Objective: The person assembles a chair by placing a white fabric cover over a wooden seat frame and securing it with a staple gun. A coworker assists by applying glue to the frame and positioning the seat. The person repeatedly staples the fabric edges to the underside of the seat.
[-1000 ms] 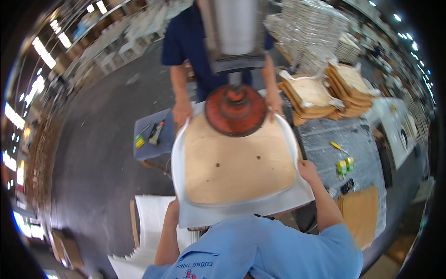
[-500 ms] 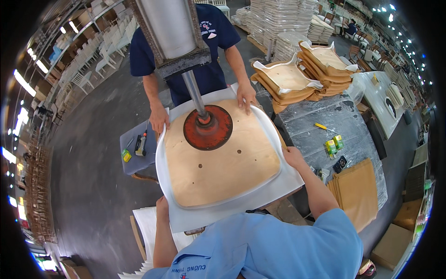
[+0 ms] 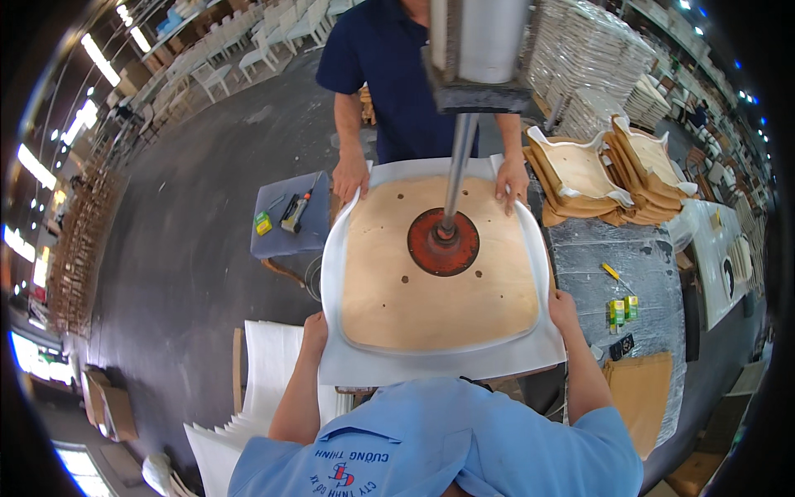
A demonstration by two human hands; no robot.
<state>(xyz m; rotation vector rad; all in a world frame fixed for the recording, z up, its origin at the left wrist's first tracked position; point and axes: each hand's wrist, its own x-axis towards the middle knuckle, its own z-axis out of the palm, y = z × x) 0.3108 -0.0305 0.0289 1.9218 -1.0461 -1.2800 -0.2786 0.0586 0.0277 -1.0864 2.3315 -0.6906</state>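
Note:
A tan plywood seat board [image 3: 389,290] lies on a white sheet [image 3: 439,366] that curls up around its edges. A red press disc [image 3: 443,242] on a steel rod [image 3: 460,166] sits on the board's middle. My left hand [image 3: 315,330] grips the sheet at its near left corner. My right hand [image 3: 563,305] grips the sheet at the right edge. Across from me, a co-worker in a dark blue shirt has one hand [image 3: 350,176] at the far left corner and the other hand [image 3: 512,178] at the far right corner.
The press cylinder [image 3: 480,50] hangs overhead. A small grey table [image 3: 286,232] to the left carries a hand tool [image 3: 294,211] and a little box [image 3: 262,224]. Stacked seat shells [image 3: 596,174] lie far right, above a plastic-covered bench [image 3: 638,257]. White foam sheets [image 3: 265,373] lean lower left.
The red disc, seen over the board's far edge a second ago, now sits on its middle. All hands have stayed at the sheet's edges while my view shifted.

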